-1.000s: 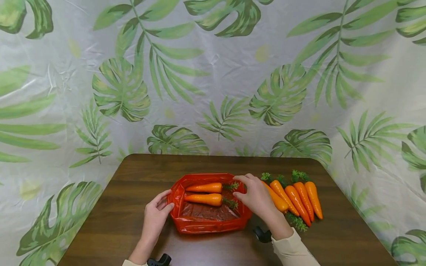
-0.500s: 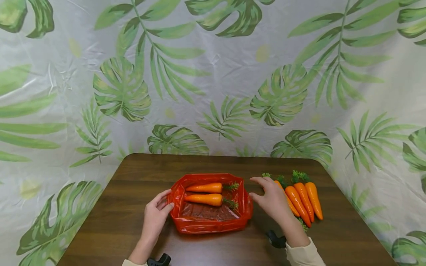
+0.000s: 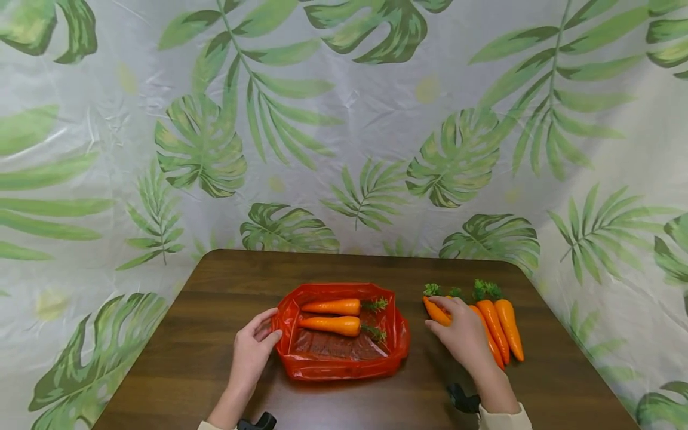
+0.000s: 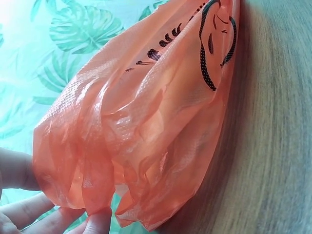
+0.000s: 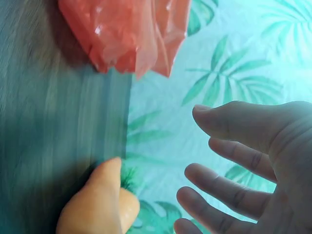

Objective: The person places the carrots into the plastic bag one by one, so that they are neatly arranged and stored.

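A red plastic bag (image 3: pixel 344 371) lies spread with its mouth up, and two orange carrots (image 3: pixel 335 307) with green tops rest inside. My left hand (image 3: pixel 252 349) holds the bag's left edge; in the left wrist view, thumb and fingers sit on either side of the thin red film (image 4: pixel 102 161). To the right of the bag, my right hand (image 3: pixel 466 335) hovers over a group of carrots (image 3: pixel 506 325), partly hiding them. Its thumb and fingers are spread apart, and the right wrist view has a gap between that hand (image 5: pixel 243 180) and the nearest carrot (image 5: pixel 92 202).
Everything lies on a dark brown wooden table (image 3: pixel 231 275). Behind it hangs a pale sheet (image 3: pixel 371 119) printed with green leaves. Black wrist cameras (image 3: pixel 463 399) are strapped under both wrists.
My right hand has moved right, from over the bag's right side to above the loose carrots. The left hand stays at the bag's left edge. The head view has shifted slightly.
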Demonstrator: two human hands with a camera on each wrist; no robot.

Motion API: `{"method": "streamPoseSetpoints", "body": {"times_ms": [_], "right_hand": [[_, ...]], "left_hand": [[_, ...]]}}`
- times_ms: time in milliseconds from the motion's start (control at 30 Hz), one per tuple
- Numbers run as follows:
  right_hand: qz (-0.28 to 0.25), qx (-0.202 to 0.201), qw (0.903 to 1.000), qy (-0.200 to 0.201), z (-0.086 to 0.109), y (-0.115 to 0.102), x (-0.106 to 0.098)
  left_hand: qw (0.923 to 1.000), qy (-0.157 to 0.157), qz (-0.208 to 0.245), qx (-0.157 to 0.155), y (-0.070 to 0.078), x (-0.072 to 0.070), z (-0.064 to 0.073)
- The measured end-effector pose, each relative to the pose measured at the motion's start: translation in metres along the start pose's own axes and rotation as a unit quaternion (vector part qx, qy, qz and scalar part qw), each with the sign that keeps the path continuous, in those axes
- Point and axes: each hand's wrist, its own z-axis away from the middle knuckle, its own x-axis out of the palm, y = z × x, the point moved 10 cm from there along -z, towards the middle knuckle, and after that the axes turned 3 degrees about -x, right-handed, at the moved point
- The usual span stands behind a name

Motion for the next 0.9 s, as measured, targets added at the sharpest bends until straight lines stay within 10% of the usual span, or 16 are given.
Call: {"method": "streamPoseSetpoints", "body": {"times_ms": [900], "right_hand": [[0.036,0.069,0.996,-0.045,0.012,0.051,0.011]], "left_hand": [[0.9999,-0.002,0.008,0.015,0.004,0.002,0.002]]}}
